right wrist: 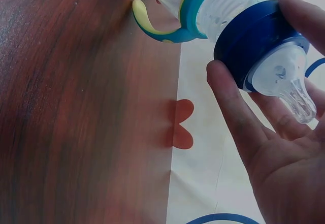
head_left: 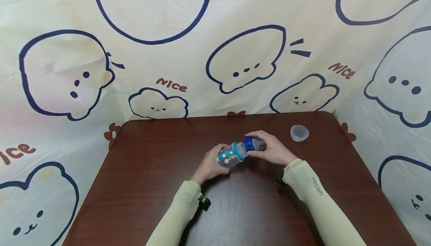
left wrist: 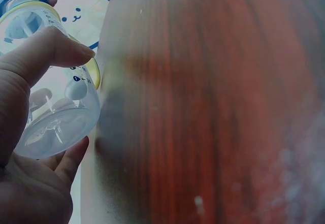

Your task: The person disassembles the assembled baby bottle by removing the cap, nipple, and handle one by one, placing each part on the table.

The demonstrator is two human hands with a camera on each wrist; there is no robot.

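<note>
A clear baby bottle (head_left: 227,158) with a teal and yellow handle (right wrist: 188,21) is tilted above the table. My left hand (head_left: 211,164) grips its body near the base, thumb (left wrist: 61,51) across the side. At the bottle's neck is a dark blue collar (right wrist: 254,41) carrying a clear nipple (right wrist: 287,76). Fingers and thumb of my right hand (head_left: 272,149) pinch the collar from opposite sides, and the nipple points over that palm. In the left wrist view the bottle's round bottom (left wrist: 58,132) faces the camera.
A small clear cup-shaped cap (head_left: 299,133) sits on the brown table (head_left: 161,145) at the back right, beyond my right hand. Cream cloth (head_left: 188,58) printed with cartoon outlines hangs behind the table and along its sides.
</note>
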